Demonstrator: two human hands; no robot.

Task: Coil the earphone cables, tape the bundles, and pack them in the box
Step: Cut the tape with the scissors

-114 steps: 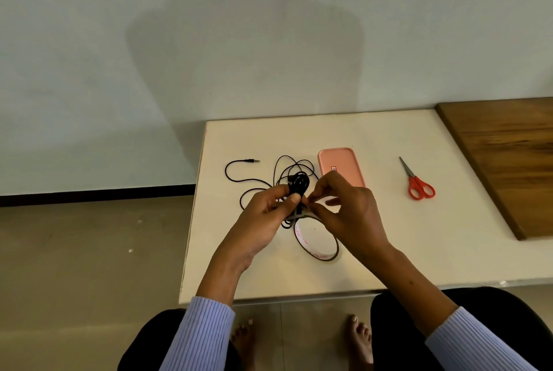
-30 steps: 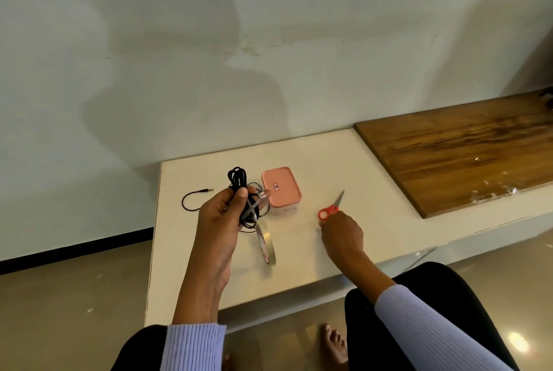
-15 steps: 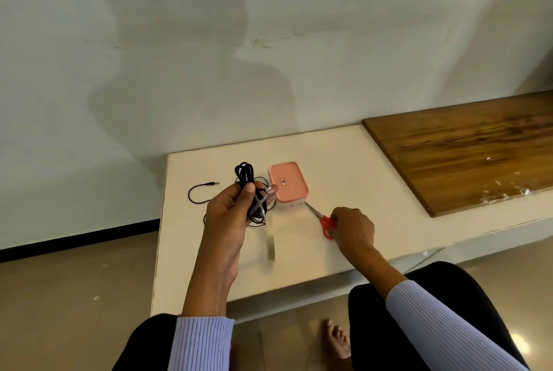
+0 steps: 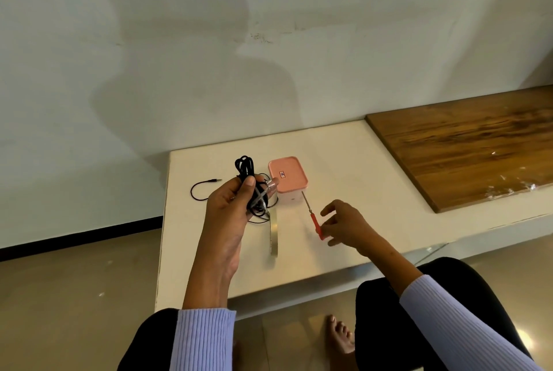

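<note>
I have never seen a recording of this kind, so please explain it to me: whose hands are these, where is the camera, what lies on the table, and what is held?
There is no machine here. A camera worn on a person's head looks down at that person's own two hands.

The left hand grips a coiled bundle of black earphone cable; a roll of clear tape hangs down from the bundle. The right hand holds red-handled scissors, blades pointing at the pink square box with its lid on.

All this is over a white table. A loose cable end with a plug lies on it. A brown wooden board lies at the right.
</note>
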